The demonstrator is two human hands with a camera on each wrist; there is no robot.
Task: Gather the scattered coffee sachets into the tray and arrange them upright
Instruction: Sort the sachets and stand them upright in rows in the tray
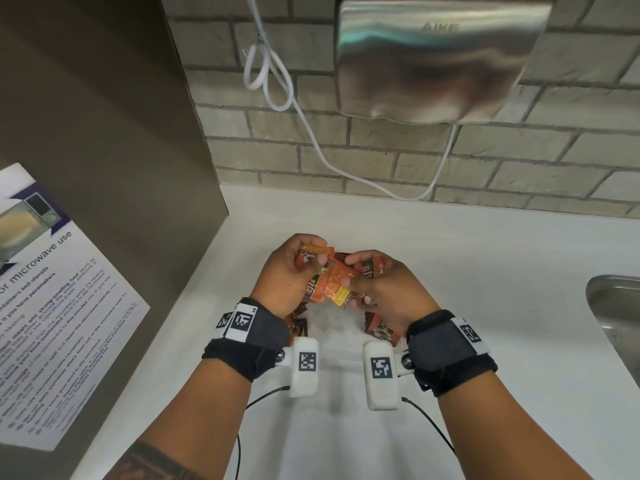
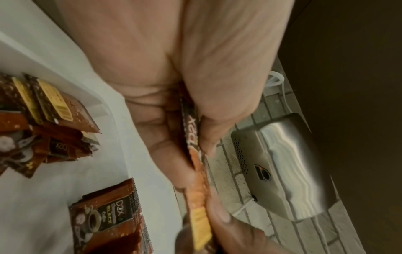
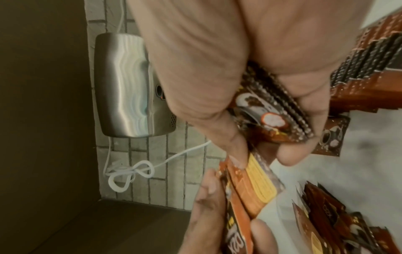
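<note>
Both hands meet over a white tray (image 1: 333, 336) on the counter, holding a bunch of orange and brown coffee sachets (image 1: 334, 284) between them. My left hand (image 1: 308, 261) pinches a few orange sachets (image 2: 192, 130) edge-on between thumb and fingers. My right hand (image 1: 360, 271) grips a stack of brown sachets (image 3: 272, 111), and its thumb also presses on an orange sachet (image 3: 254, 182) shared with the left fingers. Inside the tray (image 2: 91, 89), one leaning group of sachets (image 2: 50, 120) stands at its left end and another group (image 2: 108, 214) at its right end.
A steel hand dryer (image 1: 436, 60) hangs on the brick wall, with a looped white cord (image 1: 277, 81) beside it. A steel sink (image 1: 616, 317) lies at the right edge of the white counter (image 1: 485, 271). A brown panel with a microwave notice (image 1: 52, 306) stands at the left.
</note>
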